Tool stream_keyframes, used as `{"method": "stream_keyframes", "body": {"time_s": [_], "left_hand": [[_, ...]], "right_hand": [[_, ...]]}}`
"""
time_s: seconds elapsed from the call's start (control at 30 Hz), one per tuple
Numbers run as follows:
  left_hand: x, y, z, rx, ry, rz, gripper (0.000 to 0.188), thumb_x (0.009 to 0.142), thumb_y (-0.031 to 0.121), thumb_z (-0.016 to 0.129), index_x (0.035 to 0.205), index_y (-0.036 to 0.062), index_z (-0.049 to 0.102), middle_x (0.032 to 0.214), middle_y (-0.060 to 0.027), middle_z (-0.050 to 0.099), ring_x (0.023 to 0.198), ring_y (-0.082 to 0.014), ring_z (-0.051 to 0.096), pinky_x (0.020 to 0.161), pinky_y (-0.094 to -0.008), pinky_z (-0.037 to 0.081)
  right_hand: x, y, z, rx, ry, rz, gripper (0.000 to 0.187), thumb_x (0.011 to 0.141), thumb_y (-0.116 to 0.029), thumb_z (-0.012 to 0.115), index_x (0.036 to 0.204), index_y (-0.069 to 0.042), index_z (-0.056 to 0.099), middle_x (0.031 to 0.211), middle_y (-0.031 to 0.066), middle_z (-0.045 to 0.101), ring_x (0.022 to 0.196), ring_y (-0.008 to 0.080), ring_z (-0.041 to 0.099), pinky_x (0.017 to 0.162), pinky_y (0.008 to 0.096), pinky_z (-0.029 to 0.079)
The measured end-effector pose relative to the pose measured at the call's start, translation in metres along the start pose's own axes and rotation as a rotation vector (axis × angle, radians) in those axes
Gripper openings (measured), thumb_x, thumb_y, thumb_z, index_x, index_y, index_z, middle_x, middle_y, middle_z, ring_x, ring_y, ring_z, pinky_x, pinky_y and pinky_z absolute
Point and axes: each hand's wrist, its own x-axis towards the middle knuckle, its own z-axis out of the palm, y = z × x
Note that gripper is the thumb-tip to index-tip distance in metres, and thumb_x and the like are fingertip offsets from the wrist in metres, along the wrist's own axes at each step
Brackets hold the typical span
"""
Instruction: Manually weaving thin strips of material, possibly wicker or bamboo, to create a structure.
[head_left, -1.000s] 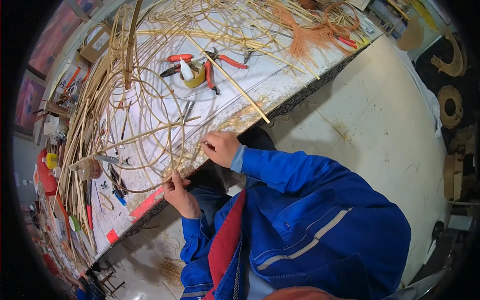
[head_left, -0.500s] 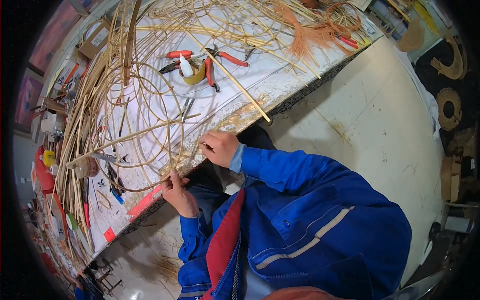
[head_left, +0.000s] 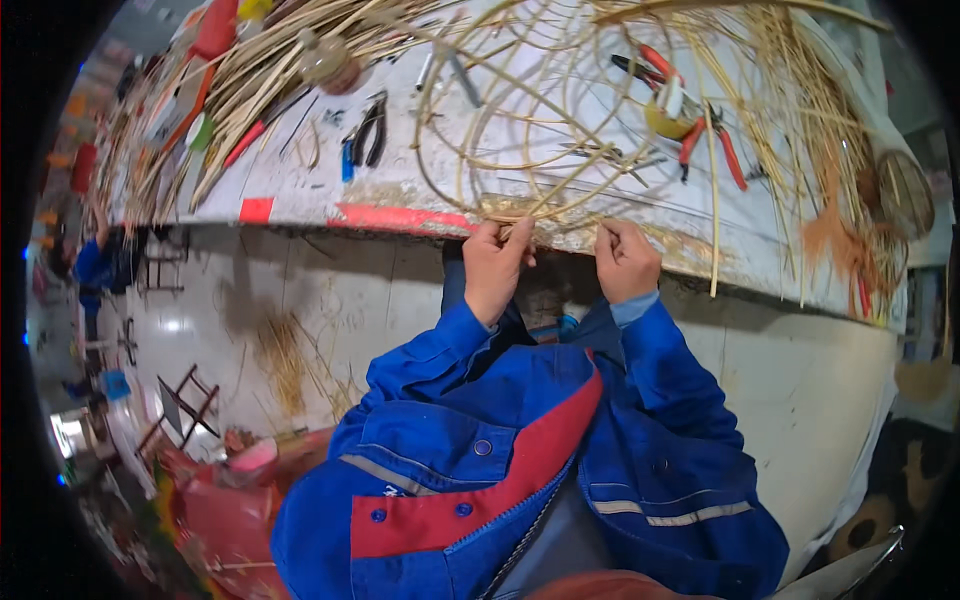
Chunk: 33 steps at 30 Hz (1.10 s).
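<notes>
My left hand (head_left: 492, 270) is at the near edge of the table, its thumb and fingers pinched on a joint of a frame of thin bent cane strips (head_left: 422, 165). The frame's hoops and crossing strips spread over the tabletop beyond both hands. A short way to the right, my right hand (head_left: 628, 264) is closed, fingertips together, at the same edge. Whatever lies in its pinch is too small to make out. Beyond the right hand, a long straight strip (head_left: 715, 210) sticks out past the table edge.
Blue-and-black pliers (head_left: 372, 130) and a glass jar (head_left: 330, 68) are left of the frame. Red-handled cutters (head_left: 728, 155), a yellow tape roll (head_left: 668, 124) and a white bottle (head_left: 674, 97) stand right. Cane bundles (head_left: 255, 120) cover the far left. A folding stool (head_left: 185, 410) stands behind, left.
The view has turned, so the table edge now runs nearly level across it. My left hand stays pinched on the frame's joint; my right hand stays closed nearby.
</notes>
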Motion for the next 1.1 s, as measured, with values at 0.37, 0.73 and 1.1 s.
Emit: {"method": "stream_keyframes", "body": {"time_s": [0.37, 0.73, 1.1], "left_hand": [[0.002, 0.013, -0.001, -0.094, -0.111, -0.087, 0.026, 0.093, 0.021, 0.069, 0.099, -0.0033, 0.064, 0.073, -0.0042, 0.063, 0.058, -0.0085, 0.057, 0.053, -0.022, 0.047], [0.002, 0.011, 0.002, -0.136, -0.097, -0.076, 0.029, 0.092, 0.021, 0.069, 0.106, -0.0039, 0.063, 0.081, -0.0049, 0.065, 0.065, -0.0086, 0.059, 0.056, -0.0228, 0.051], [0.001, -0.001, 0.0, -0.118, -0.08, -0.025, 0.026, 0.092, 0.024, 0.069, 0.098, -0.0019, 0.066, 0.075, -0.0026, 0.064, 0.061, -0.0074, 0.057, 0.055, -0.0226, 0.049]], "right_hand": [[0.003, -0.001, 0.002, 0.018, 0.031, 0.01, 0.008, 0.084, -0.005, 0.069, 0.091, -0.002, 0.067, 0.071, 0.0106, 0.06, 0.053, 0.0171, 0.053, 0.052, 0.0288, 0.044], [0.004, -0.001, 0.0, 0.003, 0.034, -0.023, 0.007, 0.084, -0.005, 0.068, 0.091, -0.002, 0.067, 0.071, 0.0104, 0.059, 0.052, 0.0173, 0.052, 0.051, 0.029, 0.043], [0.001, -0.003, 0.0, 0.011, 0.0, 0.004, 0.01, 0.085, -0.008, 0.068, 0.092, -0.001, 0.068, 0.07, 0.0093, 0.059, 0.054, 0.0156, 0.052, 0.053, 0.0284, 0.043]]}}
